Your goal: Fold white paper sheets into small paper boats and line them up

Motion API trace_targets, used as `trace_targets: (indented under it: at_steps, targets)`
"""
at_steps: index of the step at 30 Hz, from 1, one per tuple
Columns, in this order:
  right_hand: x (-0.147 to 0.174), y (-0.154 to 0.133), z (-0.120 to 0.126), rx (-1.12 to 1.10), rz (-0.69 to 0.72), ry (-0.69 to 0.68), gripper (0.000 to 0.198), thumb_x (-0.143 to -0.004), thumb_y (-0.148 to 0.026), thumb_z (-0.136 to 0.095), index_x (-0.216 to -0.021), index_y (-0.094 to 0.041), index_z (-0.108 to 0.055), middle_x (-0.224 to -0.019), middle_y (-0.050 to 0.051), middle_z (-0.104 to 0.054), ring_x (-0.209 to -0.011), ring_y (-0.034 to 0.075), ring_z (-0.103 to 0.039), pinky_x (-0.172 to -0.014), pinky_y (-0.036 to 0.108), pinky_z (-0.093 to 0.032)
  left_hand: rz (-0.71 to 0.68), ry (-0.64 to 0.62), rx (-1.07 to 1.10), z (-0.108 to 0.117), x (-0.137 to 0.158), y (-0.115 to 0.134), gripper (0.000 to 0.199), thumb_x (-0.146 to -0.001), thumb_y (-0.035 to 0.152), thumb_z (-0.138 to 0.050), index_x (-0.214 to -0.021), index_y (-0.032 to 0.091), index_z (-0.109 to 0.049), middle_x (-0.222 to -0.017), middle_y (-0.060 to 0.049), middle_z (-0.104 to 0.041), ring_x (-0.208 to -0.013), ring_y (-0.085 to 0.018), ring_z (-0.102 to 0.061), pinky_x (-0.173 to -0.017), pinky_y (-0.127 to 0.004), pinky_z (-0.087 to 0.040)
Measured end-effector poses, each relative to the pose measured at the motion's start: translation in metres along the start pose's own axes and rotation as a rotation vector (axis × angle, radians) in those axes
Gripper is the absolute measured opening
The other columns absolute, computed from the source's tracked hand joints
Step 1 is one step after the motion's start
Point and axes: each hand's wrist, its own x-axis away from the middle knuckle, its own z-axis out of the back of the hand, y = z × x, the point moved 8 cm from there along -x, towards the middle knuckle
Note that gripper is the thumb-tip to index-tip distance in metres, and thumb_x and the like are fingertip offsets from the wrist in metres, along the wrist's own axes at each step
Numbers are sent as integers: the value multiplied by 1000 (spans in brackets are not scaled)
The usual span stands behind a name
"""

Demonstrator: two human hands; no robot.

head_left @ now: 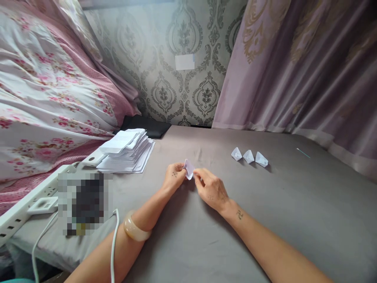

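Note:
A small folded piece of white paper (189, 168) is held up over the grey cloth, at the middle of the view. My left hand (174, 175) grips its left side, with the thumb over the front. At the paper's right edge, my right hand (210, 188) has its thumb and fingers closed in a pinch. Three small folded paper shapes, a left one (236, 154), a middle one (249, 156) and a right one (262, 159), sit in a row further right. To the left stands a thick stack of white paper sheets (129, 155).
A white power strip (44, 192) runs along the left edge, beside a pixelated dark object (90, 200). One white cable (114, 236) passes by my left forearm. Behind the stack lies a flat black item (150, 126). A thin stick (303, 152) rests at far right.

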Motion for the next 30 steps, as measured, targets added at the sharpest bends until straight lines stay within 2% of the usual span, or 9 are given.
trace_targets:
  at_steps: [3, 5, 8, 12, 15, 19, 27, 30]
  targets:
    - [6, -19, -9, 132, 193, -102, 23, -93, -24, -41, -108, -26, -59, -90, 1, -65, -70, 12, -61, -58, 23, -34, 16, 19, 21, 4, 0, 1, 25, -62, 14, -49, -78, 10, -67, -60, 0, -62, -54, -10, -57, -54, -18, -46]
    - [7, -23, -12, 209, 247, -120, 23, -93, -22, -41, -108, -26, -59, -91, 1, -64, -72, 11, -61, -57, 24, -32, 29, 15, 40, 3, 1, 0, 22, -62, 14, -49, -75, 10, -67, -59, 0, -61, -54, -10, -57, -53, -18, -46]
    - [5, -20, -13, 313, 238, -105, 22, -94, -21, -40, -95, -22, -62, -85, 1, -63, -68, 11, -59, -56, 25, -29, 77, 20, 93, 1, 1, -3, 20, -60, 11, -50, -74, 10, -65, -59, -1, -61, -56, -11, -59, -56, -20, -49]
    - [3, -17, -13, 365, 218, -79, 22, -94, -21, -41, -85, -20, -61, -81, 2, -62, -66, 11, -58, -55, 27, -27, 178, 60, 192, 0, 5, -4, 30, -57, 5, -53, -85, 10, -61, -60, -1, -63, -55, -11, -60, -60, -24, -53]
    - [4, -15, -11, 351, 195, -75, 22, -93, -19, -41, -84, -19, -61, -80, 2, -62, -65, 10, -57, -55, 26, -27, 212, 60, 255, -2, 7, -2, 38, -56, 3, -54, -92, 10, -58, -61, -1, -64, -55, -12, -60, -62, -26, -55]
    - [4, -12, -8, 314, 166, -78, 20, -92, -19, -43, -84, -20, -61, -81, 1, -61, -66, 10, -57, -55, 25, -27, 227, 19, 301, -6, 8, -3, 37, -56, 3, -55, -92, 11, -59, -64, -2, -65, -59, -12, -62, -66, -29, -57]
    - [6, -10, -10, 304, 159, -84, 20, -92, -22, -43, -82, -21, -60, -78, 1, -61, -66, 10, -57, -56, 26, -26, 208, 22, 234, -4, 5, -2, 29, -55, 4, -53, -83, 10, -59, -58, -1, -64, -55, -13, -62, -62, -27, -56]
    - [7, -11, -10, 289, 160, -72, 19, -93, -29, -44, -85, -21, -60, -77, 0, -62, -65, 11, -57, -55, 26, -25, 190, -4, 201, -4, 5, -2, 24, -58, 8, -55, -82, 10, -60, -58, -1, -64, -54, -12, -61, -57, -24, -54]
